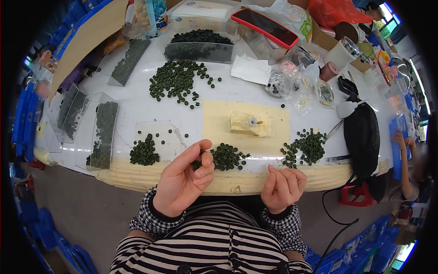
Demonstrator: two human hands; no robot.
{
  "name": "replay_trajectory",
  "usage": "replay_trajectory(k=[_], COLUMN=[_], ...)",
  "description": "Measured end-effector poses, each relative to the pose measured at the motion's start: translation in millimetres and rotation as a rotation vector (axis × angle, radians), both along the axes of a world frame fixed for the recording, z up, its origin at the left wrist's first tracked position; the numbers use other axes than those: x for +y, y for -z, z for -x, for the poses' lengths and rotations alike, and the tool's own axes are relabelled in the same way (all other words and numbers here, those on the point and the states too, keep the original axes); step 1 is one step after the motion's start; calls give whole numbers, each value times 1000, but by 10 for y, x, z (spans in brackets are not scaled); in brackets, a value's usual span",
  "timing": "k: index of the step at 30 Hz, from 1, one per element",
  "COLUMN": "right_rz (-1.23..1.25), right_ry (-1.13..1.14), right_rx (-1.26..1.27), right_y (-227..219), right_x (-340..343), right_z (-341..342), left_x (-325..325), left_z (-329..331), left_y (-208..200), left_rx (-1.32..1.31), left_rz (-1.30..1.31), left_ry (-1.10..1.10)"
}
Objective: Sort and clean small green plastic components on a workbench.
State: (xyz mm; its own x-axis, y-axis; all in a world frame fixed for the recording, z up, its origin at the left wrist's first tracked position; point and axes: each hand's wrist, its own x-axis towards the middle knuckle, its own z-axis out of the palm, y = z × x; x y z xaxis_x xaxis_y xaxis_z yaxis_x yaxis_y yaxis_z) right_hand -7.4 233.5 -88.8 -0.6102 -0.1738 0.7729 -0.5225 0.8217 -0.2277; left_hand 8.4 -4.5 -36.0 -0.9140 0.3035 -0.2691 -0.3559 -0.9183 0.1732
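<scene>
My left hand (182, 180) is raised over the table's near edge with its fingers curled round small dark green round pieces (199, 160). Just right of it lies a pile of the same green pieces (226, 156). My right hand (284, 187) is closed at the near edge, thumb against the fingers; whether anything is in it is hidden. A taped block with a small metal pin (252, 123) sits beyond my hands on a pale yellow sheet (219, 114). Other green piles lie at the left (145, 151) and at the right (310, 146).
A larger heap (173, 80) lies before a clear box of green pieces (199, 44). Clear trays (106, 130) stand at the left. A red-cased phone (264, 28), white tissue (250, 69), bags and jars crowd the back right. A black padded object (361, 137) hangs over the right edge.
</scene>
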Motion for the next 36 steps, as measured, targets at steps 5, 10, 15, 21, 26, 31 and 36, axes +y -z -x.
replay_trajectory(k=[5, 10, 15, 21, 26, 31, 36], right_rz=[-9, -21, -7, -11, -12, -20, -40], right_ry=[1, 13, 4, -5, 3, 5, -14], right_rx=[6, 4, 25, 22, 38, 36, 23], right_y=[-16, -23, -1, 5, 5, -14, -23], right_x=[-5, 0, 3, -2, 3, 1, 12], right_z=[4, 6, -10, -13, 5, 0, -6], left_x=[4, 17, -31, -53, -140, -237, -263], left_z=[-5, -26, -35, -24, 45, 117, 237], left_y=[-88, -32, -31, -35, -45, 3, 76], left_rx=[-34, -27, -15, -41, -27, 12, 104], left_rz=[17, 19, 20, -7, -18, -32, 29], left_ry=[-38, -19, -19, -58, -101, -140, -124])
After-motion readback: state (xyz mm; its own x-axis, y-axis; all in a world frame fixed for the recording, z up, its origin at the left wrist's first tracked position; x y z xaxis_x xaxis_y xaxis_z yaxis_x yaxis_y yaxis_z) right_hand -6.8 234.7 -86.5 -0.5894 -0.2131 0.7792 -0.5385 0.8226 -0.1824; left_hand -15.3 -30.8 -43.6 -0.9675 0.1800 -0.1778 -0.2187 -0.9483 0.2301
